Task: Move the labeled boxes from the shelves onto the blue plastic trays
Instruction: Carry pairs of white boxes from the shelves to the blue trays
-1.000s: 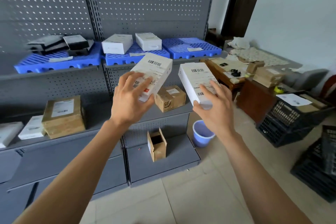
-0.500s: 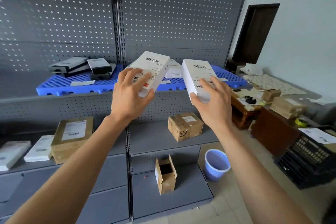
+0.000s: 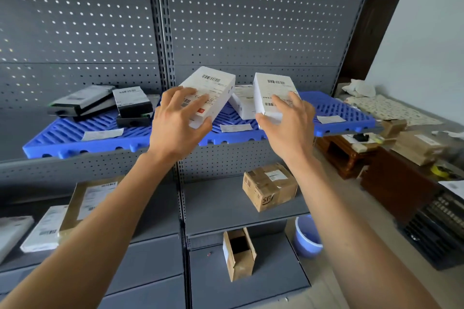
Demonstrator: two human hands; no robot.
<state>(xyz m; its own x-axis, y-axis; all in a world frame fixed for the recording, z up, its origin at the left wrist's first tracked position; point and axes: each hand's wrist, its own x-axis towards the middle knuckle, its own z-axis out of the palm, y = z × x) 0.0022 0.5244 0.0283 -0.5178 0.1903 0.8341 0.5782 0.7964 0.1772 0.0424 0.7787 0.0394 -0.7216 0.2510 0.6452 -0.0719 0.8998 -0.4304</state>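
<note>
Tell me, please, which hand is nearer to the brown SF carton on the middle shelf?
Right. The right hand is almost directly above the SF carton; the left hand is up and well to its left.

Each hand (image 3: 175,120) (image 3: 288,124) grips a white box (image 3: 213,88) (image 3: 272,90), seemingly above blue trays (image 3: 100,130).

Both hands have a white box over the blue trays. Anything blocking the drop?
Right box: another white box lies on the middle tray just behind. Left box: only a paper slip nearby.
</note>
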